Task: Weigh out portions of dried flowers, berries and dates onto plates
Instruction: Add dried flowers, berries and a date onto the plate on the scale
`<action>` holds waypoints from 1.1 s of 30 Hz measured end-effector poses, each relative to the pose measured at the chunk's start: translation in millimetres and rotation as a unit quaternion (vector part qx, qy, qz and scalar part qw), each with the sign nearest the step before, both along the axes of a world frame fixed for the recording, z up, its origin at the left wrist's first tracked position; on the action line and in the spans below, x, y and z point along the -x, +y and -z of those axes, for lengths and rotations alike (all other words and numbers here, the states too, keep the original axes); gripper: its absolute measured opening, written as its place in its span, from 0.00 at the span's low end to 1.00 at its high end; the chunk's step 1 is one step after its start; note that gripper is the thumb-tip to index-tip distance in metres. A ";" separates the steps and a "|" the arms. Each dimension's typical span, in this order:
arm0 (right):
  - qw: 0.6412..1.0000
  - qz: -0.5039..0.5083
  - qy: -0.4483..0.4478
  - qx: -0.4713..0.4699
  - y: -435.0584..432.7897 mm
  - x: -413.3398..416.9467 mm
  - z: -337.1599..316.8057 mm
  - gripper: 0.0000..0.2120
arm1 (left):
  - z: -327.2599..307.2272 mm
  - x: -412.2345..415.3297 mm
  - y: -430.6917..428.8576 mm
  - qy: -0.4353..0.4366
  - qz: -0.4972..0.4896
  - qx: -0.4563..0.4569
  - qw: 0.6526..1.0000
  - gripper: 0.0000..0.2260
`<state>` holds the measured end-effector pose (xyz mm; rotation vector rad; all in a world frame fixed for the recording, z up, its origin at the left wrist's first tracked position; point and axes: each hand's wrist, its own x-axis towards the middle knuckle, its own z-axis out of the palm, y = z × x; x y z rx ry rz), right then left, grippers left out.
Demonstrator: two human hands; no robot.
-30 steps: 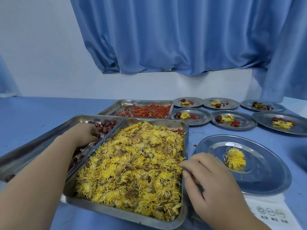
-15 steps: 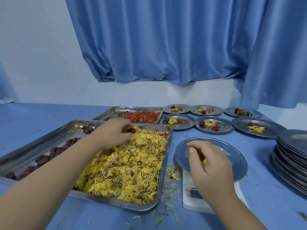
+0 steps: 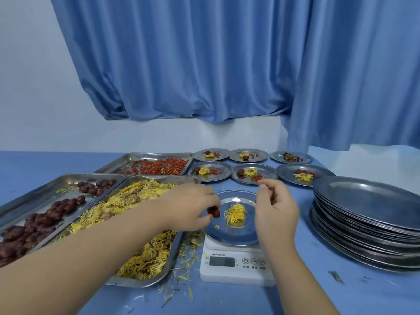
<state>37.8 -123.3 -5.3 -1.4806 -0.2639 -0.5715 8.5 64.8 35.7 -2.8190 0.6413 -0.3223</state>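
Pinching a dark date (image 3: 214,212) in left hand (image 3: 191,208), just over left edge of plate (image 3: 236,236) on scale (image 3: 236,262). Holding right hand (image 3: 276,210) above plate's right rim, fingers curled; cannot tell if gripping anything. At plate centre, dried flower (image 3: 235,213). Left of scale, flower tray (image 3: 136,201); far right, plate stack (image 3: 368,214).
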 end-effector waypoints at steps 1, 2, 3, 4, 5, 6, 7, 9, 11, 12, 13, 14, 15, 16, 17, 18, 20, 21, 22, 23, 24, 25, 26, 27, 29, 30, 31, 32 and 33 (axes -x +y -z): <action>1.000 0.002 0.000 0.000 -0.8 -1.3 0.4 0.10 | 2.5 -4.4 -3.6 0.011 -0.004 -0.008 1.000 0.15; 1.000 0.004 0.001 0.001 -1.3 -2.4 0.6 0.10 | 4.7 -8.4 -5.9 0.022 -0.009 -0.018 1.000 0.15; 1.000 0.004 0.000 0.002 -1.5 -3.4 0.7 0.10 | 6.7 -12.4 -7.0 0.031 -0.013 -0.030 0.999 0.16; 1.000 0.003 -0.002 0.002 -1.1 -4.1 1.3 0.10 | 8.2 -15.8 -6.9 0.039 -0.018 -0.038 0.998 0.17; 1.000 0.001 -0.003 0.002 -0.4 -4.7 2.2 0.10 | 9.2 -19.2 -6.1 0.048 -0.022 -0.043 0.998 0.18; 1.000 -0.003 -0.005 0.002 0.7 -4.9 3.3 0.11 | 9.8 -22.2 -4.6 0.057 -0.025 -0.045 0.997 0.19; 1.000 -0.010 -0.009 0.004 2.3 -5.4 3.9 0.11 | 10.0 -25.2 -2.4 0.066 -0.026 -0.044 0.997 0.19; 0.999 -0.026 -0.016 0.032 6.5 -9.6 2.7 0.11 | 7.6 -30.5 4.6 0.076 -0.028 -0.029 0.996 0.20; 0.995 -0.044 -0.027 0.081 10.1 -19.2 -6.0 0.09 | 2.2 -34.1 15.3 0.069 -0.037 0.000 0.997 0.19; 0.992 -0.058 -0.037 0.104 11.0 -26.0 -13.3 0.09 | -1.6 -36.2 22.1 0.060 -0.043 0.014 0.997 0.19; 0.988 -0.077 -0.045 0.128 12.0 -33.8 -21.7 0.09 | -5.8 -38.5 30.0 0.052 -0.051 0.028 0.997 0.18; 0.982 -0.098 -0.047 0.154 13.1 -41.7 -30.0 0.09 | -10.1 -40.3 38.9 0.044 -0.063 0.040 0.996 0.18; 0.976 -0.119 -0.044 0.178 15.0 -49.8 -38.0 0.09 | -14.1 -42.6 48.6 0.037 -0.075 0.051 0.995 0.18; 0.969 -0.137 -0.041 0.201 17.3 -57.9 -44.6 0.08 | -17.8 -45.1 59.4 0.029 -0.089 0.060 0.994 0.18; 0.963 -0.148 -0.041 0.223 20.3 -66.0 -49.9 0.08 | -21.1 -47.8 70.8 0.021 -0.105 0.067 0.992 0.17; 0.957 -0.154 -0.043 0.243 23.7 -73.7 -54.1 0.07 | -23.7 -51.0 82.8 0.014 -0.124 0.073 0.989 0.16; 0.946 -0.160 -0.053 0.277 30.9 -88.5 -59.9 0.06 | -26.8 -60.1 108.5 -0.001 -0.167 0.080 0.983 0.16; 0.941 -0.164 -0.059 0.291 34.5 -95.7 -61.9 0.06 | -27.5 -65.7 122.1 -0.007 -0.191 0.086 0.978 0.16; 0.936 -0.168 -0.062 0.304 37.5 -102.3 -63.5 0.05 | -28.0 -71.3 134.9 -0.012 -0.216 0.095 0.972 0.17; 0.931 -0.172 -0.063 0.316 40.3 -108.9 -64.6 0.05 | -28.0 -77.0 147.7 -0.018 -0.239 0.105 0.965 0.17; 0.927 -0.176 -0.063 0.325 42.6 -115.3 -65.1 0.05 | -27.8 -83.0 159.8 -0.023 -0.260 0.116 0.958 0.18; 0.924 -0.177 -0.062 0.333 44.9 -121.8 -65.6 0.05 | -27.7 -89.2 171.2 -0.028 -0.279 0.126 0.952 0.18; 0.922 -0.176 -0.062 0.340 46.4 -128.0 -65.7 0.05 | -27.7 -95.8 181.4 -0.028 -0.297 0.135 0.945 0.18; 0.920 -0.174 -0.063 0.345 48.1 -134.3 -65.5 0.06 | -28.0 -102.9 190.8 -0.026 -0.314 0.145 0.938 0.17; 0.916 -0.176 -0.064 0.354 50.8 -145.3 -63.5 0.06 | -29.6 -118.5 207.3 -0.025 -0.344 0.164 0.924 0.15; 0.913 -0.181 -0.061 0.360 51.4 -149.6 -61.1 0.06 | -30.1 -126.9 213.9 -0.025 -0.357 0.168 0.918 0.13; 0.910 -0.187 -0.058 0.365 51.9 -153.7 -57.9 0.05 | -29.7 -135.6 219.2 -0.022 -0.369 0.167 0.914 0.12; 0.908 -0.191 -0.055 0.369 51.9 -157.4 -54.0 0.05 | -28.4 -144.5 223.1 -0.016 -0.376 0.161 0.912 0.12; 0.907 -0.193 -0.051 0.370 51.0 -161.1 -49.8 0.05 | -25.4 -153.7 225.9 -0.006 -0.379 0.153 0.913 0.11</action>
